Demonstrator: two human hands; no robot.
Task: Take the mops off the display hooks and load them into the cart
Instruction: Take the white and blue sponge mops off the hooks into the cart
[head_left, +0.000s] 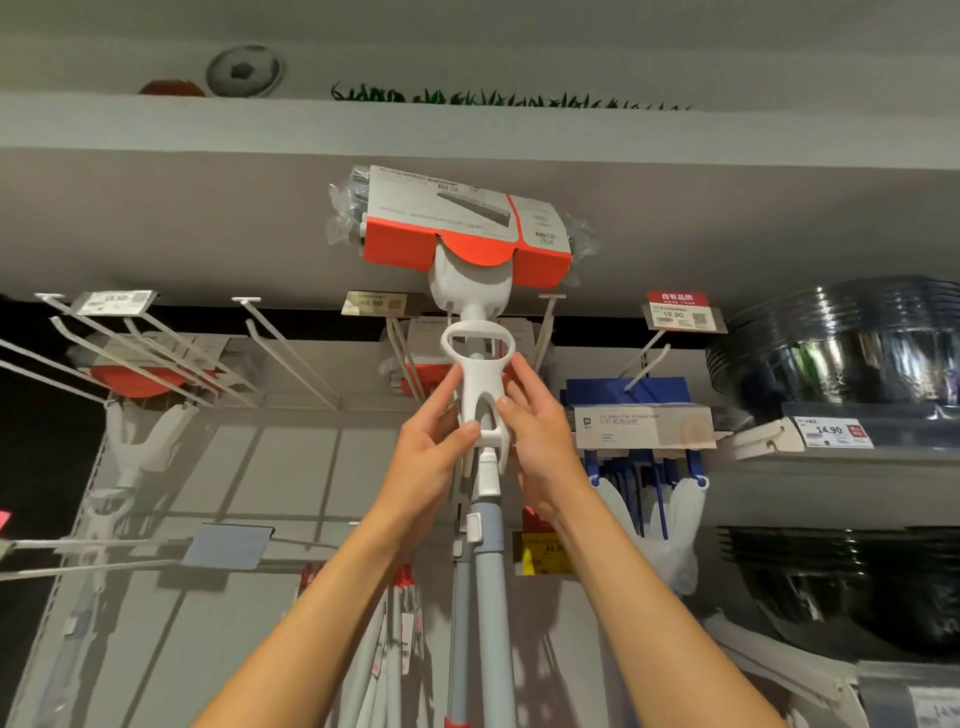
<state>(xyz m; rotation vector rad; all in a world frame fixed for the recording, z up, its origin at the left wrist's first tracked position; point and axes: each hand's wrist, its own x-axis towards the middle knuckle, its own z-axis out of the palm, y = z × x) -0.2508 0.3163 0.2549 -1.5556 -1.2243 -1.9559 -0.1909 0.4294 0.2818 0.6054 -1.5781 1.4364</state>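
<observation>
Nearest the camera, two bare forearms reach up the grey pole (485, 582) of a mop (475, 364), which serves as the landmark here. The left hand (434, 441) sits on the left of the mop's white plastic handle piece (475, 384), its fingers (452, 384) lying up the side and its thumb pressed across the lower bar. The right hand (537, 426) mirrors it on the right, its fingers curled against the same piece. Both hands therefore hold the mop just below the looped ring.

Above the hands, the mop's head (462, 228), wrapped in an orange and white card sleeve, stands higher than the hooks and looks free of them, though the angle makes this hard to confirm.

Behind the mop, another orange-sleeved mop (423, 371) hangs on the hooks (402, 353). Further left of the mop, one more orange mop (135, 382) hangs among bare white prongs (280, 348). Right of the mop hangs a blue mop (641, 415) with a card label, and beyond that stacks of dark basins (841, 348) fill a shelf.

No cart is in view, so nothing shows how many mops are loaded. As a judgement, this mop is mid-transfer: lifted, not yet lowered. At least three remain on display.
</observation>
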